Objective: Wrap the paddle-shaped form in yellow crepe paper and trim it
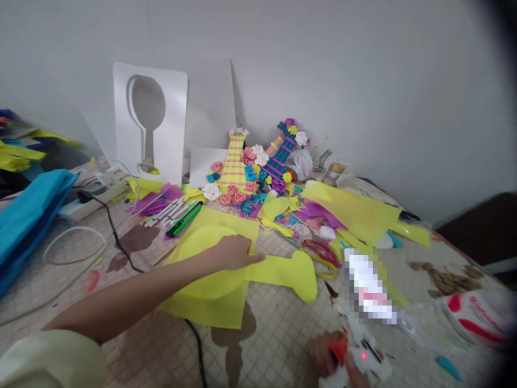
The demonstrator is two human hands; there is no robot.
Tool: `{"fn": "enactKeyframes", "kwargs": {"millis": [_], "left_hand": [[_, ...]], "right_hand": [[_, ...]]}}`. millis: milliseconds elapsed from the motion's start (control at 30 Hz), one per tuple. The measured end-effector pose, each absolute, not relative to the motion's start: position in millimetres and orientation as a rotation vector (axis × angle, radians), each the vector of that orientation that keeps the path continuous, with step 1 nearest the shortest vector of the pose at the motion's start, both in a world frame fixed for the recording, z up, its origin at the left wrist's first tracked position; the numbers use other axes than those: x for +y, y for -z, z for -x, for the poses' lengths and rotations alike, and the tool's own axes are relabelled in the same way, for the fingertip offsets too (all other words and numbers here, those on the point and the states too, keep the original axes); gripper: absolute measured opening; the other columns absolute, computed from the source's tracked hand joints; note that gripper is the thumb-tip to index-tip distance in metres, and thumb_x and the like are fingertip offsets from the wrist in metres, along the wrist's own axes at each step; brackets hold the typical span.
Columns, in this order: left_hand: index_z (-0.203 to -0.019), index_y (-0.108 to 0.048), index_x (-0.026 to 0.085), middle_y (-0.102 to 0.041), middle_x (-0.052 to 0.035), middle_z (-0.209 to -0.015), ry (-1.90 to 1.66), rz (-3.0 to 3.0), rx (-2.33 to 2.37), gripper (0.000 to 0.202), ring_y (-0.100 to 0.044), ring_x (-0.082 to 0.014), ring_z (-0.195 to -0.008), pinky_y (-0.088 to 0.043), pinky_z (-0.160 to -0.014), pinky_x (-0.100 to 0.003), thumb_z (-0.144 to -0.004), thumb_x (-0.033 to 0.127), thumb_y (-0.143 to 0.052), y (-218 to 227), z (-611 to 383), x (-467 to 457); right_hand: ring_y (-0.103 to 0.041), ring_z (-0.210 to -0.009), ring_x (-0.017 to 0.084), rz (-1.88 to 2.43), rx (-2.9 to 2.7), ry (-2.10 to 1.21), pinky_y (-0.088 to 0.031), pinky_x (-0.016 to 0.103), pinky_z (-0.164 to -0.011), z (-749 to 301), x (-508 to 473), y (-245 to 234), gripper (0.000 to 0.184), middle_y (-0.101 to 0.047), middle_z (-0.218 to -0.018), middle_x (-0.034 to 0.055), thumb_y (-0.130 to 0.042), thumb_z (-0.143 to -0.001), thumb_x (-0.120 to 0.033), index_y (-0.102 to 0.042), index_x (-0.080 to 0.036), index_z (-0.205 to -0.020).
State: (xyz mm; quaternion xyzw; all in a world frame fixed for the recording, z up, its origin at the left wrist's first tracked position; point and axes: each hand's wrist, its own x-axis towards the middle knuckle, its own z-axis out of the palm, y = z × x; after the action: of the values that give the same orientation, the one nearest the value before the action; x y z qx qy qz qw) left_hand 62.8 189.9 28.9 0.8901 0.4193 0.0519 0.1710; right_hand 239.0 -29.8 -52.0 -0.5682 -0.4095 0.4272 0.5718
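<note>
My left hand (234, 252) presses down on a yellow sheet (226, 312), its index finger stretched out onto a yellow spoon-shaped cutout (278, 269). The cutout's round part appears to lie under the sheet, while its narrow neck and flared end stick out to the right. At the lower right, my right hand (323, 353), blurred, grips a white glue gun (371, 361) with an orange trigger and a lit red light. The gun's dark nozzle points up and left, apart from the cutout.
Behind are flower-trimmed guitar-like crafts (234, 167), pens (169, 211), a green cutter (184, 219) and paper scraps. Red-and-yellow-handled scissors (323, 253) lie beside the cutout's end. A black cable (197, 345) crosses the table. A white board with a cut-out hole (173, 118) leans on the wall.
</note>
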Motion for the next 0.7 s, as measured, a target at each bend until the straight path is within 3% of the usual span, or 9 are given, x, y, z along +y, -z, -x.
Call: {"fn": "enactKeyframes", "kwargs": {"millis": [100, 200, 367, 533, 700], "left_hand": [[-0.067, -0.058, 0.015, -0.063, -0.0119, -0.074, -0.047, -2.590, 1.196, 0.051, -0.059, -0.0273, -0.069, -0.041, -0.058, -0.036, -0.069, 0.063, -0.041, -21.7, -67.9, 180.6], [-0.068, -0.058, 0.015, -0.062, -0.0125, -0.078, -0.007, -2.625, 1.189, 0.037, -0.059, -0.0278, -0.074, -0.042, -0.062, -0.036, -0.071, 0.050, -0.045, -15.4, -68.0, 179.7], [-0.068, -0.058, 0.018, -0.062, -0.0056, -0.076, -0.059, -2.625, 1.145, 0.016, -0.058, -0.0196, -0.071, -0.040, -0.059, -0.028, -0.072, 0.026, -0.045, -7.1, -56.5, 181.8], [-0.066, -0.058, 0.018, -0.060, -0.0027, -0.068, -0.156, -2.579, 1.107, 0.013, -0.055, -0.0157, -0.064, -0.037, -0.056, -0.025, -0.071, 0.021, -0.046, -0.5, -44.5, 184.6], [-0.065, -0.057, 0.017, -0.057, -0.0028, -0.067, -0.268, -2.545, 1.058, 0.016, -0.052, -0.0145, -0.062, -0.037, -0.059, -0.025, -0.073, 0.021, -0.044, 4.8, -38.0, 184.3]], "right_hand": [[-0.036, -0.043, 0.012, 1.064, -0.766, -1.041, -0.033, 0.029, -0.042, -235.1, -26.7, 44.6, 0.040, -0.036, -0.047, -0.0014, -0.042, -0.077, -0.054, -0.044, -0.021, -0.053], [-0.031, -0.045, 0.012, 0.971, -0.633, -1.037, -0.028, 0.028, -0.042, -231.0, -17.0, 23.0, 0.025, -0.033, -0.050, -0.0028, -0.046, -0.075, -0.044, -0.049, -0.022, -0.063], [-0.031, -0.043, 0.011, 0.916, -0.801, -1.096, -0.020, 0.026, -0.040, -241.3, 22.4, -15.8, 0.025, -0.038, -0.047, -0.0023, -0.058, -0.067, -0.044, -0.056, -0.019, -0.072], [-0.033, -0.043, 0.011, 0.911, -0.987, -1.116, -0.021, 0.027, -0.044, -249.2, 76.5, -43.2, 0.021, -0.040, -0.045, -0.0034, -0.063, -0.064, -0.036, -0.058, -0.019, -0.076], [-0.037, -0.045, 0.012, 0.977, -1.051, -1.281, -0.028, 0.029, -0.045, -247.6, 112.1, -41.0, 0.024, -0.037, -0.043, -0.0039, -0.058, -0.065, -0.039, -0.057, -0.017, -0.074]]}}
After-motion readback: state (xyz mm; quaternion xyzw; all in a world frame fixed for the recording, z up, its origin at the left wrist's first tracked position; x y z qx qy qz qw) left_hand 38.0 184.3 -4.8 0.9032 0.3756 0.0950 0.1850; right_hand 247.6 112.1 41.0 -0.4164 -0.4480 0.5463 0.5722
